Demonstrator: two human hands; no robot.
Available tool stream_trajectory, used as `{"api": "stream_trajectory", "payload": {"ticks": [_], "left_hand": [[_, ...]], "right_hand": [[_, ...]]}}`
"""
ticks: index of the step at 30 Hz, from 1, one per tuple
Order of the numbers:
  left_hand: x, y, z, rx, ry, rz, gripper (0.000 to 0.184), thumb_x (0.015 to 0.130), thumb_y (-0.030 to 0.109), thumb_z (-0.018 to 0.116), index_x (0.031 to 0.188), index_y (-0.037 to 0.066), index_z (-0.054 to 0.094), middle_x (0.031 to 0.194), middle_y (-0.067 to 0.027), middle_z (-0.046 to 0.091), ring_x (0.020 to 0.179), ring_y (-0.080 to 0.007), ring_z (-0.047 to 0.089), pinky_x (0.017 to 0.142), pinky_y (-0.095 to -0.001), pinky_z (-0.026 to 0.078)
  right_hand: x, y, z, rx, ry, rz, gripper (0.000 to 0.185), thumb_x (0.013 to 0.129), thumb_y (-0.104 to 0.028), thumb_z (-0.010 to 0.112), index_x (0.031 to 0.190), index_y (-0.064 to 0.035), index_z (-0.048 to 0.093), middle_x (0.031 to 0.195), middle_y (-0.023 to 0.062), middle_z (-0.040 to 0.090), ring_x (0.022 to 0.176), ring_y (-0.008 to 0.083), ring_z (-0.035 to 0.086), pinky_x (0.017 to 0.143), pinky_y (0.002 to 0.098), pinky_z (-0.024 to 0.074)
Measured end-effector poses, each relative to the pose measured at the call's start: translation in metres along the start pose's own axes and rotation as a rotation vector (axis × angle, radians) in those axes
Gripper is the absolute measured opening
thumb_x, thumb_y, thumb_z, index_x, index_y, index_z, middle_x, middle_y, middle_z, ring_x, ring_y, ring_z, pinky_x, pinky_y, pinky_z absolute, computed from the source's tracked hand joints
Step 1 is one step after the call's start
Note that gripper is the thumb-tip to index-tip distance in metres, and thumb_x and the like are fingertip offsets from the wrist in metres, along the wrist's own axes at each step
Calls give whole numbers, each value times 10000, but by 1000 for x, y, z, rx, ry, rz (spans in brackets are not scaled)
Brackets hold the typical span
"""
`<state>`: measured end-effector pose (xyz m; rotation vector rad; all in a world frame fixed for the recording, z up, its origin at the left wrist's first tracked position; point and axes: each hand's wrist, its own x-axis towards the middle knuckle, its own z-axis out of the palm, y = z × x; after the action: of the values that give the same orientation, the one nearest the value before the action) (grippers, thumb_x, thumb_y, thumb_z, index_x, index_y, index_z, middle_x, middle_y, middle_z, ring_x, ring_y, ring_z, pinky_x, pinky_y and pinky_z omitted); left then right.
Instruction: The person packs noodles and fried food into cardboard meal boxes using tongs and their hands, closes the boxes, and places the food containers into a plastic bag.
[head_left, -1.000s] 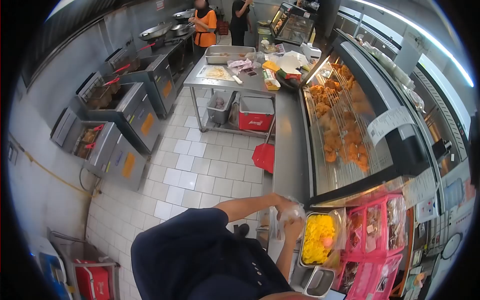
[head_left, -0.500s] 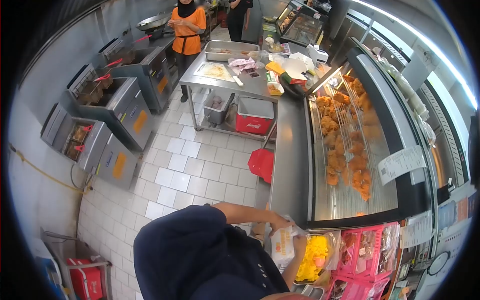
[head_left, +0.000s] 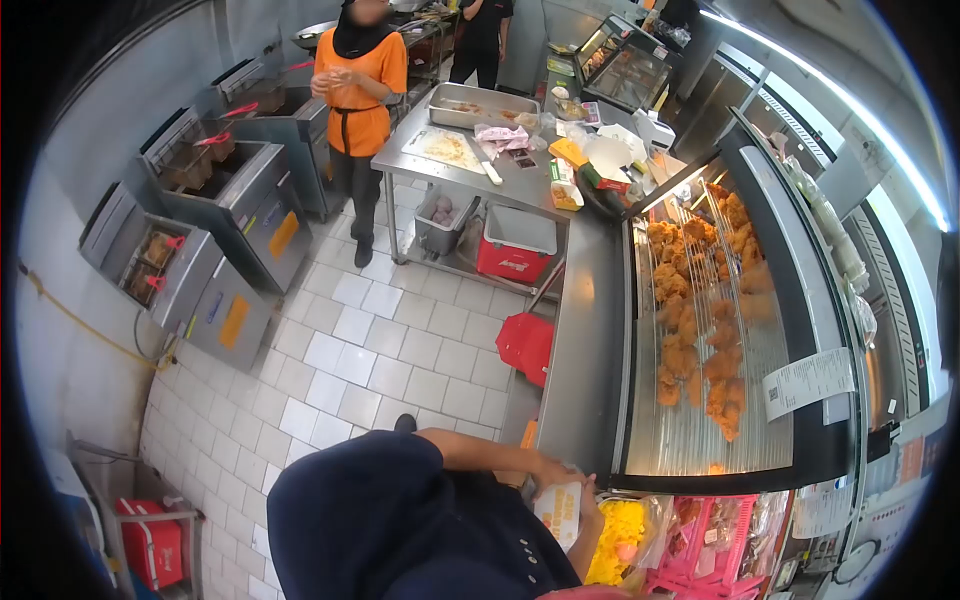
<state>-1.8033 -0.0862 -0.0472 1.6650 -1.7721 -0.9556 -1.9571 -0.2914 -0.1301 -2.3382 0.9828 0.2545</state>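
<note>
Low in the view, a white box with orange print (head_left: 560, 513), partly in a clear plastic bag, is between my hands. My left hand (head_left: 548, 474) has its fingers closed on the box's upper edge. On the box's right side is my right hand (head_left: 590, 510), wrapped round it. Just right of my hands stands a metal tray of yellow rice (head_left: 618, 540) with a pinkish round thing on it. Pink baskets (head_left: 705, 540) with packets lie further right.
A glass warmer with fried chicken (head_left: 700, 330) stands beside the steel counter (head_left: 585, 340). A person in orange (head_left: 360, 90) stands left of the prep table (head_left: 400, 165), another in black behind. Fryers (head_left: 235, 200) line the left wall. A red dustpan (head_left: 525, 345) leans by the counter.
The person in orange has come closer, to the prep table's left side. The printed box has come into sight between my hands. My view has shifted, and the rice tray sits lower in it.
</note>
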Motion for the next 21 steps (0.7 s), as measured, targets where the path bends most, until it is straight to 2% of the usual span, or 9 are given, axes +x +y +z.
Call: {"api": "stream_trajectory", "payload": {"ticks": [2, 9, 11, 12, 14, 15, 17, 18, 21], "left_hand": [[-1, 4, 4, -81, 11, -13, 1486, 350, 239, 1002, 1578, 213, 164, 1543, -149, 439, 1441, -386, 392, 1143, -543, 344], [14, -24, 40, -4, 99, 72, 1431, 434, 315, 987, 1611, 246, 176, 1520, -166, 467, 1406, -360, 450, 1111, -503, 393], [-8, 24, 7, 113, 30, -100, 1135, 592, 182, 916, 1560, 163, 324, 1466, -168, 519, 1340, -369, 517, 1083, -456, 428], [-6, 21, 7, 118, 27, -107, 1135, 592, 182, 916, 1560, 163, 324, 1466, -168, 519, 1340, -369, 517, 1083, -456, 428], [-7, 17, 34, 257, 195, -105, 953, 695, 150, 852, 1522, 96, 381, 1434, -194, 537, 1328, -370, 523, 1099, -458, 409], [-13, 20, 42, 253, 165, -117, 953, 695, 150, 852, 1522, 96, 381, 1434, -194, 537, 1328, -370, 523, 1099, -458, 409], [-26, 34, 59, 454, 394, -136, 854, 759, 245, 827, 1490, 76, 418, 1391, -172, 568, 1328, -311, 522, 1107, -443, 413], [-43, 62, 52, 356, 549, -111, 599, 867, 210, 731, 1405, 74, 505, 1298, -166, 605, 1276, -315, 543, 1099, -426, 413], [-90, 101, 55, 59, 637, -209, 530, 901, 264, 712, 1358, 53, 548, 1282, -177, 602, 1236, -346, 557, 1061, -440, 435]], "right_hand": [[-5, 2, 6, 3, 13, 0, 613, 1052, -431, 322, 1163, 80, 641, 1144, 296, 685, 1120, 443, 641, 929, 511, 484], [-89, -22, -39, 70, -133, -95, 702, 1048, -528, 348, 1273, 90, 590, 1237, 337, 632, 1260, 483, 547, 1058, 523, 416], [-95, -13, -29, 27, 2, -175, 667, 1038, -494, 409, 1308, 96, 561, 1283, 348, 598, 1285, 488, 520, 1088, 506, 397], [-97, -11, -24, -11, 130, -247, 647, 1029, -460, 471, 1343, 102, 531, 1329, 359, 564, 1309, 493, 494, 1118, 488, 377], [-122, -35, -41, 4, 150, -272, 624, 1001, -409, 538, 1392, 77, 501, 1370, 348, 536, 1326, 477, 483, 1131, 489, 364], [-139, -60, -51, 18, 179, -301, 635, 974, -358, 604, 1440, 52, 471, 1412, 338, 509, 1342, 461, 472, 1145, 491, 351], [-169, -105, -81, 75, 130, -324, 633, 950, -295, 652, 1454, 33, 456, 1437, 305, 499, 1345, 460, 461, 1143, 493, 356], [-180, -121, -89, 88, 127, -301, 633, 950, -295, 652, 1454, 33, 456, 1437, 305, 499, 1345, 460, 461, 1143, 493, 356], [-202, -144, -106, 282, 190, -412, 623, 939, -283, 675, 1452, 8, 475, 1422, 270, 530, 1349, 441, 465, 1148, 492, 350]]}}
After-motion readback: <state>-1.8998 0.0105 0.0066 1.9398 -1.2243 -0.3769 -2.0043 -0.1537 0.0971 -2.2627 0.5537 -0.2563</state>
